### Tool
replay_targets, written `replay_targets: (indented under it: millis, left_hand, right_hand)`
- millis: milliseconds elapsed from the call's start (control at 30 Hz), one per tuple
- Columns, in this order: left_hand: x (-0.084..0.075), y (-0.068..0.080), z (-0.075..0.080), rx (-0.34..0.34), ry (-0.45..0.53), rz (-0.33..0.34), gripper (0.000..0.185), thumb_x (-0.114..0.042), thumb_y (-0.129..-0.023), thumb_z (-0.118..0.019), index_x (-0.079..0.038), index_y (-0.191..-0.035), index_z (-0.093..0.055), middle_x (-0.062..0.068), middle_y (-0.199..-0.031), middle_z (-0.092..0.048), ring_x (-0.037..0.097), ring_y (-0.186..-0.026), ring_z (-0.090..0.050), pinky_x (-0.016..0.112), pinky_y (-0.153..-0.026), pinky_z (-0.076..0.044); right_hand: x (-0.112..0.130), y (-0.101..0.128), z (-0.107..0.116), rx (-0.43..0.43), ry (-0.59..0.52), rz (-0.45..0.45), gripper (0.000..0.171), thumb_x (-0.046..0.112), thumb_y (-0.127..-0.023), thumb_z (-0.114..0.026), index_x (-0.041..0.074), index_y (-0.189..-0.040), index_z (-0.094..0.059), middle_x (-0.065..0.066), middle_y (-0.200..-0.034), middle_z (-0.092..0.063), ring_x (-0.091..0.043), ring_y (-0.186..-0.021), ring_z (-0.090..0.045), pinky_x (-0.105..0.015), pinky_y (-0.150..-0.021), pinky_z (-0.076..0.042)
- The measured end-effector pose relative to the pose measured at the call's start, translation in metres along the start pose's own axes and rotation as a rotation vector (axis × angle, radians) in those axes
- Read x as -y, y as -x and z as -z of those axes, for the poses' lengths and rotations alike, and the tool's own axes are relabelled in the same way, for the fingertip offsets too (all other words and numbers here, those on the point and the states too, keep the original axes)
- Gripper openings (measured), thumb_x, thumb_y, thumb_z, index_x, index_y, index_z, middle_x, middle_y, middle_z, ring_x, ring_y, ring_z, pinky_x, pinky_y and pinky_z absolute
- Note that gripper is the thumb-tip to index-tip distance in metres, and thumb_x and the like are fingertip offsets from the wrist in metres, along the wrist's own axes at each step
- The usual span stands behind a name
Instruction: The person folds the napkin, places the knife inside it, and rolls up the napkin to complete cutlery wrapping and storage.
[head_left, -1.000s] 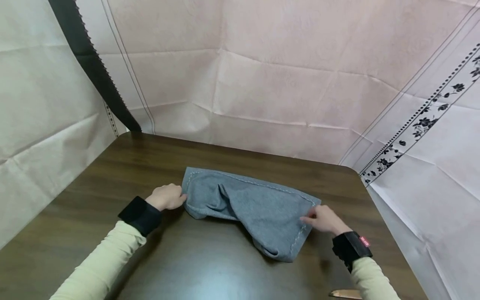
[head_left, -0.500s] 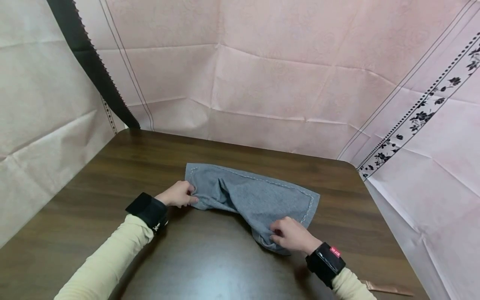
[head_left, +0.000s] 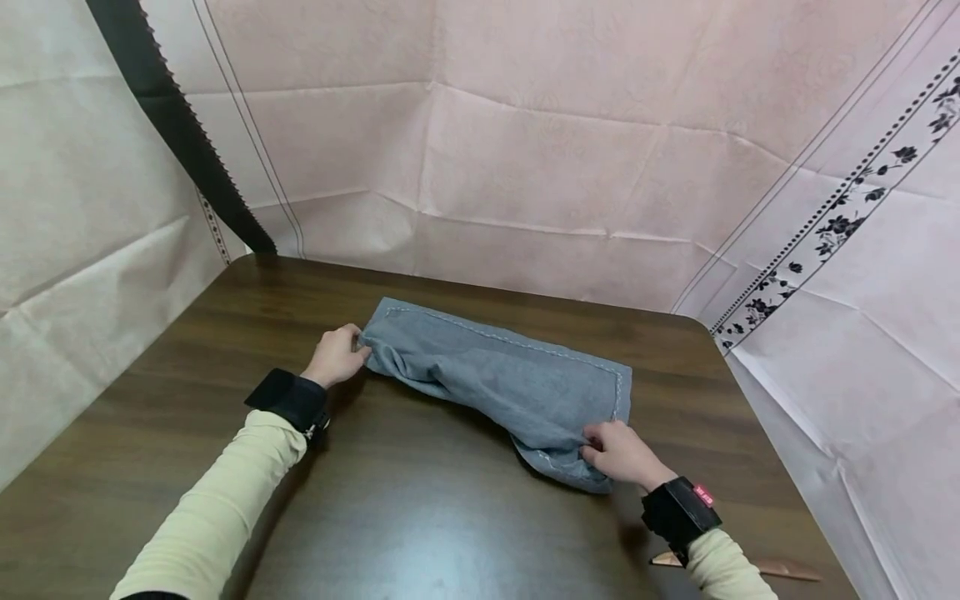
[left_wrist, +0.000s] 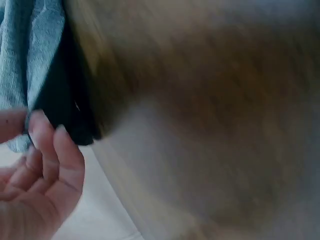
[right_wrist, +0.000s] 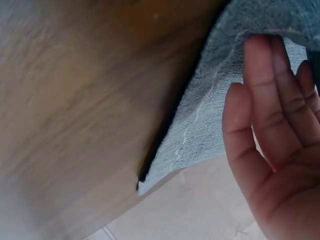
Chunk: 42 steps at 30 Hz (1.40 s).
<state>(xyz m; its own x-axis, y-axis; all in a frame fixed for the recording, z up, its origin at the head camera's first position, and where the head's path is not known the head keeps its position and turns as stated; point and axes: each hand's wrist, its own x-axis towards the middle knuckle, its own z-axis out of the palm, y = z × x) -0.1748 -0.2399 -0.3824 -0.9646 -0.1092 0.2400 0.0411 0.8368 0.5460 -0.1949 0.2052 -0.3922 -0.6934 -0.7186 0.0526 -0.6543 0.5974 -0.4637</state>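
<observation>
At centre left of the head view, the left hand (head_left: 339, 356) pinches the left end of the grey cloth (head_left: 502, 379). The cloth lies on the desk (head_left: 187, 400). At lower right, the right hand (head_left: 621, 454) grips its near corner with curled fingers.

**Lighting / image quality**

Head view: bright, even, soft light. Broad pale glare patch on the table (head_left: 420, 542) at its near edge; soft shadows under the cloth (head_left: 510, 379) and beside both sleeves. Wide-angle bend: table edges and wall lines curve toward the frame corners. Focus fine.

Left wrist view: heavy motion smear, wood grain streaked, left hand (left_wrist: 35, 185) soft. Right wrist view: sharper, cloth weave readable, table blurred toward the left edge.
</observation>
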Motion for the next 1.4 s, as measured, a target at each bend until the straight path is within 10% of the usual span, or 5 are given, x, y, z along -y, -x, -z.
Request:
replay_targets:
  millis: [267,533,833,1033,1400]
  left_hand:
    - [-0.056,0.011,-0.015,-0.086,-0.227,-0.289,0.031,-0.002,-0.075,-0.061,0.006,-0.103,-0.054,0.023,-0.098,-0.054,0.038,-0.090,-0.052,0.046,-0.068,-0.046]
    - [-0.146,0.041,-0.071,0.485,-0.284,-0.800,0.014,-0.017,-0.084,-0.062,-0.010,-0.096,-0.063,0.000,-0.086,-0.063,0.014,-0.079,-0.061,0.028,-0.068,-0.047]
    - [-0.176,0.044,-0.122,0.345,-0.597,-0.840,0.016,-0.026,-0.087,-0.061,-0.016,-0.100,-0.065,-0.001,-0.092,-0.056,0.014,-0.081,-0.057,0.025,-0.062,-0.047]
    - [-0.179,0.035,-0.118,0.272,-0.444,-0.792,0.009,-0.016,-0.090,-0.053,-0.013,-0.088,-0.062,0.000,-0.083,-0.059,0.016,-0.080,-0.059,0.028,-0.063,-0.047]
    - [-0.188,0.028,-0.116,0.245,-0.276,-0.743,0.008,-0.012,-0.092,-0.051,-0.011,-0.087,-0.056,-0.002,-0.065,-0.052,0.012,-0.061,-0.054,0.022,-0.054,-0.040]
  right_hand:
    - [0.002,-0.002,0.002,-0.039,-0.005,-0.061,0.029,0.003,-0.085,-0.054,0.013,-0.061,-0.042,0.009,-0.055,-0.030,-0.003,-0.045,-0.032,-0.021,-0.045,-0.029]
    - [0.000,-0.008,0.000,-0.097,0.021,-0.169,0.026,0.007,-0.089,-0.050,0.012,-0.063,-0.046,0.005,-0.057,-0.037,-0.009,-0.052,-0.040,-0.026,-0.052,-0.035]
    - [0.000,-0.015,-0.004,-0.099,0.004,-0.211,0.026,0.008,-0.092,-0.045,0.010,-0.066,-0.048,0.002,-0.060,-0.041,-0.014,-0.059,-0.043,-0.031,-0.058,-0.036]
    - [0.003,-0.012,-0.002,-0.181,0.031,-0.190,0.024,0.010,-0.091,-0.050,0.011,-0.068,-0.046,0.003,-0.058,-0.037,-0.013,-0.055,-0.040,-0.029,-0.053,-0.034]
    - [0.038,-0.019,-0.003,-0.521,0.334,0.395,0.027,0.030,-0.071,-0.076,0.009,-0.080,-0.061,-0.002,-0.083,-0.053,-0.019,-0.077,-0.046,-0.034,-0.065,-0.036]
